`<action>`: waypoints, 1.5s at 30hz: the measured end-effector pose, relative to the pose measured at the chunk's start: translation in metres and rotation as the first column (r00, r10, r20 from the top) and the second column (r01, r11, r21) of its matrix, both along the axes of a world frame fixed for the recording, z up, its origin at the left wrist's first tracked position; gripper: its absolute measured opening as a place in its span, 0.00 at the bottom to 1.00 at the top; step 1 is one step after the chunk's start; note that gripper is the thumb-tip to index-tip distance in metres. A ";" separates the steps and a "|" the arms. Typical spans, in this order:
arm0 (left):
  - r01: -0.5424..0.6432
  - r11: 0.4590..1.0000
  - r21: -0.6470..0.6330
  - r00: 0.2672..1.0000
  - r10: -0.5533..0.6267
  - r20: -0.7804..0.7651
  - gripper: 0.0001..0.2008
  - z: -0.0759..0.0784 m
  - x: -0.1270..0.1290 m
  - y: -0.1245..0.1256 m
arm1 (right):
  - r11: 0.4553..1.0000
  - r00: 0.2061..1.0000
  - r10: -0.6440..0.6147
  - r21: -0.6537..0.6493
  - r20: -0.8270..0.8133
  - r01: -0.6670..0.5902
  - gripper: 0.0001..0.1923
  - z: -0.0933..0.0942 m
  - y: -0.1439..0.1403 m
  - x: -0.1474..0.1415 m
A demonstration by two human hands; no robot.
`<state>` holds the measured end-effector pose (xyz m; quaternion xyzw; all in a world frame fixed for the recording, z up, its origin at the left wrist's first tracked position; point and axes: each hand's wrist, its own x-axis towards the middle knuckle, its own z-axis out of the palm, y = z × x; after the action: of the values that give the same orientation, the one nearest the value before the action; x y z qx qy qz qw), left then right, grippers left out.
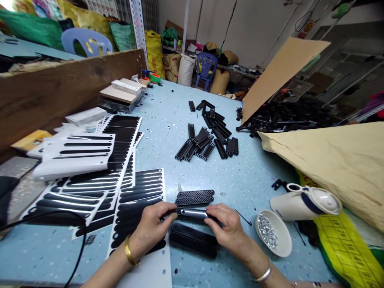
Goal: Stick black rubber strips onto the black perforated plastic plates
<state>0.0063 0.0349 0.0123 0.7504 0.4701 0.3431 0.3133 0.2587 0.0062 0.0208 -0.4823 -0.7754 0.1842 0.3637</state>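
A long black plastic piece with a glossy face and rounded ends lies level between my hands. My left hand pinches its left end between thumb and fingers, and my right hand grips the right end the same way. Just beyond it are black pieces with a perforated face. Closer to me, smooth black pieces lie side by side. Sheets of glossy black adhesive strips are by my left hand; one sheet runs under my left wrist.
A white bowl of small silvery parts stands at right, beside a white lidded mug tipped on its side. Black slotted pieces are heaped mid-table. A wooden board edges the left; a cardboard sheet leans at right. A black cable crosses front left.
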 end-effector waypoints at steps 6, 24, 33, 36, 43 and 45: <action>0.014 1.000 0.005 0.999 -0.014 0.039 0.08 -0.002 -0.001 -0.001 | 0.999 1.000 0.011 -0.038 0.006 -0.011 0.07 0.000 0.003 -0.005; 0.017 1.000 -0.017 1.000 -0.017 0.027 0.08 0.001 0.001 -0.002 | 0.996 0.997 0.016 -0.085 0.071 -0.009 0.07 -0.004 0.005 -0.009; 0.007 1.000 -0.021 1.000 -0.006 0.029 0.08 -0.001 0.001 -0.002 | 0.994 0.997 0.031 -0.107 0.076 -0.023 0.07 0.004 0.006 -0.011; 0.004 1.000 -0.017 1.000 -0.003 0.027 0.08 -0.002 0.001 -0.001 | 0.994 0.997 0.034 -0.104 0.075 -0.026 0.08 0.003 0.006 -0.010; 0.002 1.000 -0.013 1.000 -0.002 0.022 0.07 -0.001 0.002 -0.002 | 0.995 0.996 0.013 -0.100 0.088 -0.004 0.07 0.000 0.005 -0.011; 0.003 1.000 -0.014 1.000 -0.002 0.019 0.07 0.001 0.002 -0.001 | 0.995 0.996 0.007 -0.102 0.085 0.002 0.07 0.000 0.005 -0.011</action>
<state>0.0084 0.0334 0.0130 0.7455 0.4686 0.3464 0.3236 0.2472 0.0109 0.0212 -0.5069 -0.7803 0.2032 0.3048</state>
